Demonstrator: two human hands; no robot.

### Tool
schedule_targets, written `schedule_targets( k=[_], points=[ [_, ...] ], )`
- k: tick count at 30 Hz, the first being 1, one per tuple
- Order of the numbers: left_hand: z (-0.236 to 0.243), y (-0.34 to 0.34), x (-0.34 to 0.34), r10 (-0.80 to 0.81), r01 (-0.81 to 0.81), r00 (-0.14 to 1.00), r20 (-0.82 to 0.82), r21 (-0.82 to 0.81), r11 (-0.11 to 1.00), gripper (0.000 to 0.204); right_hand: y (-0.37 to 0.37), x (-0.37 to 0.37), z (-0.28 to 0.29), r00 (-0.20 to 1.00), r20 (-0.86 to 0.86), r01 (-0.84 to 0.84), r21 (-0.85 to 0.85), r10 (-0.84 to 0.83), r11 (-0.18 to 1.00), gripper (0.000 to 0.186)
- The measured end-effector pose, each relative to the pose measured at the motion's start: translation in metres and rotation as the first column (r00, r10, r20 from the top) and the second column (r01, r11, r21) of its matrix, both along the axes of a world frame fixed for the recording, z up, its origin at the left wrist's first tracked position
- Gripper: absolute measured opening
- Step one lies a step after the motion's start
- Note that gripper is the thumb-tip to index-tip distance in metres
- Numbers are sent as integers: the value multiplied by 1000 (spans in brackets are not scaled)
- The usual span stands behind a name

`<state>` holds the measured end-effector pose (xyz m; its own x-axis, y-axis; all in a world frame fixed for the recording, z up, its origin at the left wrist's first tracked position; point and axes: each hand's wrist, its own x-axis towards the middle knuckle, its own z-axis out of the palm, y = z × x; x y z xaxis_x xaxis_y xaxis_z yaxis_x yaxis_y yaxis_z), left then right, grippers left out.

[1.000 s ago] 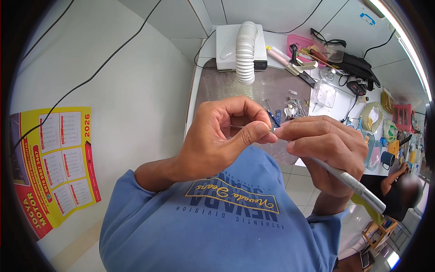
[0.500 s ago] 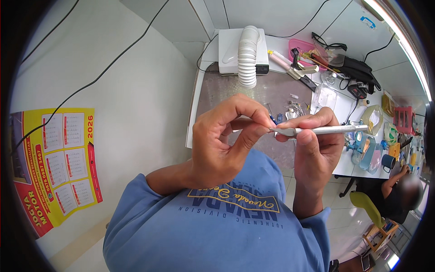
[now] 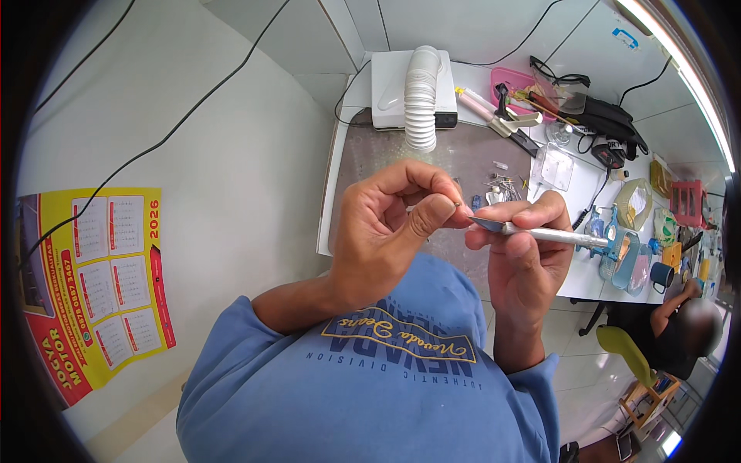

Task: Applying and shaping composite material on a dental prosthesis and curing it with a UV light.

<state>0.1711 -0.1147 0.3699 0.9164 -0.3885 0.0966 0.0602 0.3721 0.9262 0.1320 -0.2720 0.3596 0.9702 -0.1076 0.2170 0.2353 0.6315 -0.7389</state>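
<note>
My left hand (image 3: 390,228) is closed in a pinch, thumb against the forefinger. A tiny dark-tipped piece (image 3: 458,204) pokes out between those fingertips, too small to name. My right hand (image 3: 532,258) grips a craft knife (image 3: 567,236) by its silver handle, with its pointed blade directed left. The blade's tip lies very close to the left fingertips; whether it touches the piece I cannot tell. Beyond the hands is a grey-brown work mat (image 3: 370,154), and several small metal tools (image 3: 505,189) lie on it near the right hand.
A white box-shaped machine (image 3: 390,89) with a ribbed hose (image 3: 421,100) stands behind the mat. Toward the right are a pink tray (image 3: 513,77), a black pouch (image 3: 606,119), a clear plastic case (image 3: 553,166) and a dark mug (image 3: 661,275). Another person (image 3: 664,332) sits far right.
The knife's handle end has swung down and left, and its blade has turned to show a darker face. My left thumb has shifted upward, baring the small piece's tip.
</note>
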Motion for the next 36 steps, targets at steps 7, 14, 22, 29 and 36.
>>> schedule_targets(
  k=[7,14,22,29,36],
  points=[
    [-23,5,8,6,-19,973,-231,-57,998,15,-28,34,-49,947,-297,5,-369,-123,930,17],
    [-57,35,16,185,-180,947,-263,41,983,15,-49,71,-210,700,-707,-541,-619,-104,569,41],
    [-46,52,16,270,-269,954,-133,31,963,14,-29,115,-255,748,-520,-464,-854,-413,235,48],
    [-65,54,29,230,-212,934,-275,94,973,13,15,89,-117,919,-258,-89,-871,-296,482,19],
    [-114,46,-3,-13,123,865,-501,188,974,18,34,14,-91,988,-149,-107,-875,-51,473,21]
  ],
)
